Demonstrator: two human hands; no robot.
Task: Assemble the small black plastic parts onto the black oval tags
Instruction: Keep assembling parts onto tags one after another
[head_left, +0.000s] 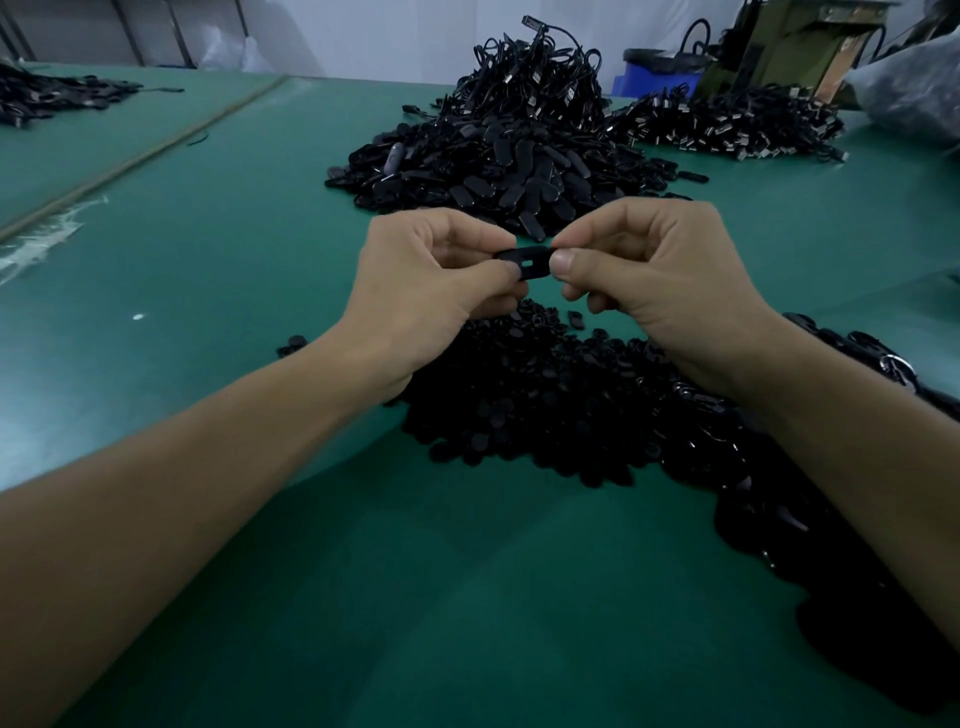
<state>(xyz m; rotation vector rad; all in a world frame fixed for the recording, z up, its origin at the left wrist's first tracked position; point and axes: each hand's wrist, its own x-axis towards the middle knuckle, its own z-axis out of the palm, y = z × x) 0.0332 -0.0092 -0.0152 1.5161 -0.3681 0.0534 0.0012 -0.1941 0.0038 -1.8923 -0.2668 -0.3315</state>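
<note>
Left hand (431, 280) and right hand (649, 270) pinch one tag (525, 264) between curled fingers (563, 260), with tag heaps (519, 171) beyond and below

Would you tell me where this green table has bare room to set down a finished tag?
Bare table lies left of the left hand, out to the seam, and along the near edge. Crowded: the tag pile beyond the right hand and the parts pile beneath it, spreading right.

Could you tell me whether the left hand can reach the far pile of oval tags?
Probably yes: the far pile lies just beyond the left hand, nothing between, though it now pinches a tag.
</note>
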